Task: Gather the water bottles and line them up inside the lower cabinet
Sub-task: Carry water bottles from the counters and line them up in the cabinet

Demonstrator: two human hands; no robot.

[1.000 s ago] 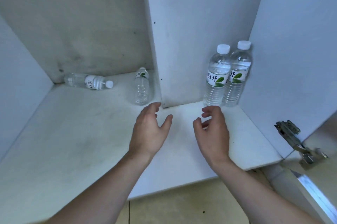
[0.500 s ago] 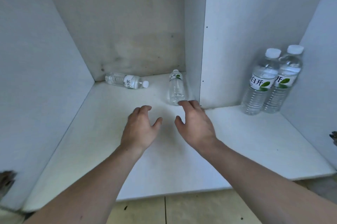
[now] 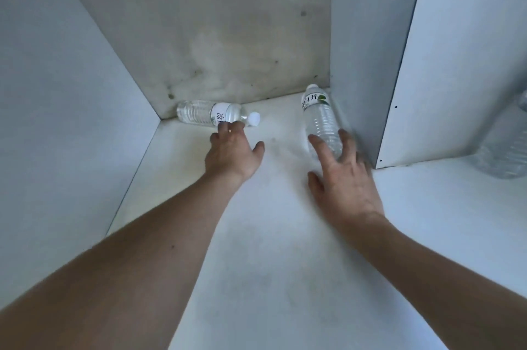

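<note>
One blurred bottle (image 3: 504,150), edge-cropped.

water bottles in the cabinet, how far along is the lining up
Done: at the right edge, blurred bottles stand in the right compartment. In hand: the left hand reaches the bottle lying by the back wall, and the right hand has its fingers on the bottle lying beside the divider; neither looks gripped yet. Left: stand both in line with the others.

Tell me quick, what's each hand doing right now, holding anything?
Left hand: open, fingertips reaching the water bottle lying by the back wall, not gripping.
Right hand: open, fingers spread over the water bottle lying beside the divider, not yet gripping.
</note>
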